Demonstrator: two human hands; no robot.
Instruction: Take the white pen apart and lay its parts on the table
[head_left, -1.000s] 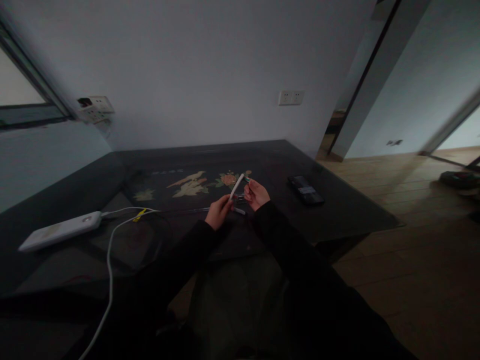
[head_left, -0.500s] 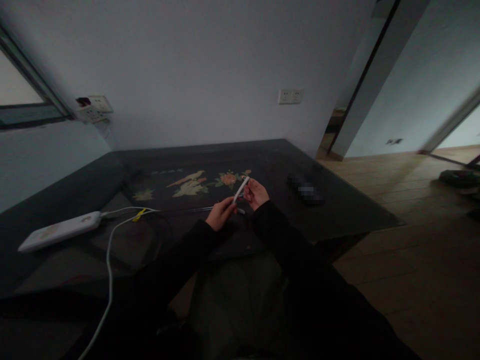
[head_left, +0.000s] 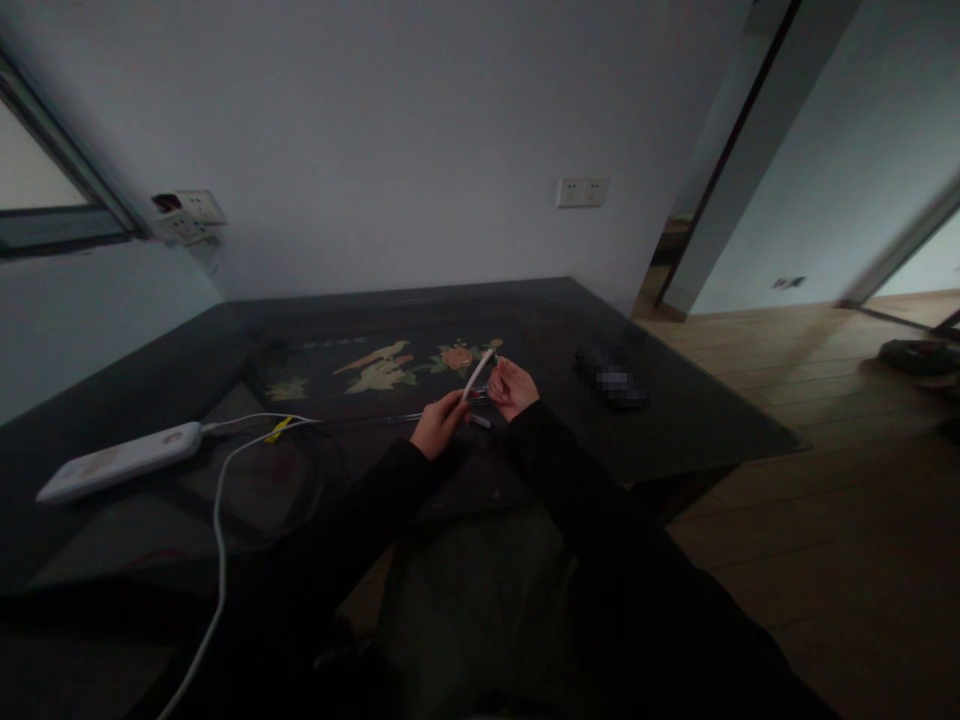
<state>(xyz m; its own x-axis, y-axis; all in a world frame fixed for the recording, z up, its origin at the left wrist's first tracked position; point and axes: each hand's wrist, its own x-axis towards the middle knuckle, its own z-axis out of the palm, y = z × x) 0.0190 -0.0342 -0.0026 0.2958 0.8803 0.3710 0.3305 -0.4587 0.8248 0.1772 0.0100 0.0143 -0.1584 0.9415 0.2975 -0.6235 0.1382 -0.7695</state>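
Hands meet over the middle of the desk [head_left: 697, 410] in the single head view I am watching. My left hand [head_left: 435, 428] has its fingers [head_left: 452, 404] pinched on the lower end of a thin white strip [head_left: 477, 374], which slants up and to the right; my right hand [head_left: 511, 388] is curled shut just beside the strip's upper end, gripping a small dark piece that I cannot make out in this dim light. The strip sits in the air between the two hands, just above the desk's painted flower panel [head_left: 390, 368], not resting on it. A short pale bit [head_left: 481, 421] lies on the desk just under the hands. Well off to the left a white power bank [head_left: 124, 461] lies flat with a white cable [head_left: 219, 520] running from it toward me, a yellow tie [head_left: 278, 430] on the cable. A dark flat object [head_left: 611, 379] lies to the right, blurred. As I judge it, the work is mid-way: both pieces are in hand and close together, but whether they are joined or apart I cannot tell, and nothing has been set down as finished.
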